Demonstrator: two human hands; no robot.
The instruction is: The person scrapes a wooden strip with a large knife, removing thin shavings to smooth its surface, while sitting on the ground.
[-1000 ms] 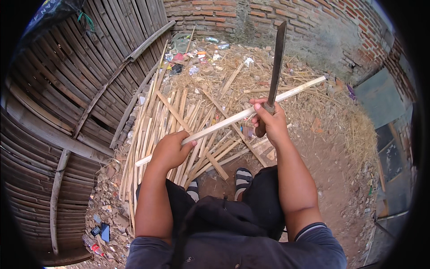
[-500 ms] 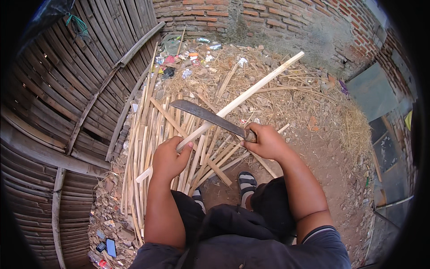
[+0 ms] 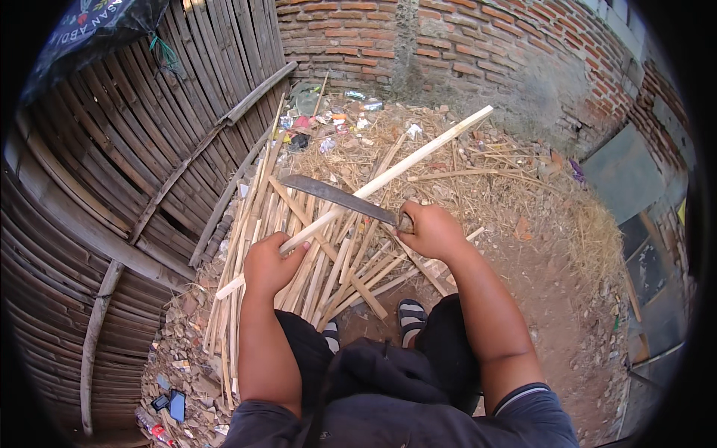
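Observation:
My left hand point(image 3: 272, 263) is closed round the lower part of a long pale wooden stick point(image 3: 407, 162), which slants up to the far right. A short end of it sticks out to the left below that hand. My right hand point(image 3: 427, 233) grips the handle of a machete point(image 3: 336, 196). Its dark blade points left and lies across the stick, a little beyond my left hand; whether it presses into the wood I cannot tell. Beneath both, many loose wooden strips point(image 3: 328, 287) lie in a criss-cross heap on the ground.
A slatted bamboo wall point(image 3: 75, 299) stands at the left and a brick wall point(image 3: 463, 37) at the back. Dry straw and litter point(image 3: 328, 127) cover the far ground. A plastic bottle point(image 3: 154, 427) and a blue phone-like object point(image 3: 177, 405) lie at lower left. My sandalled feet point(image 3: 411, 317) are close to the strips.
The whole view has shifted slightly. The machete blade and my right hand have moved a little left along with the stick, whose far end sits lower. Both grips are unchanged.

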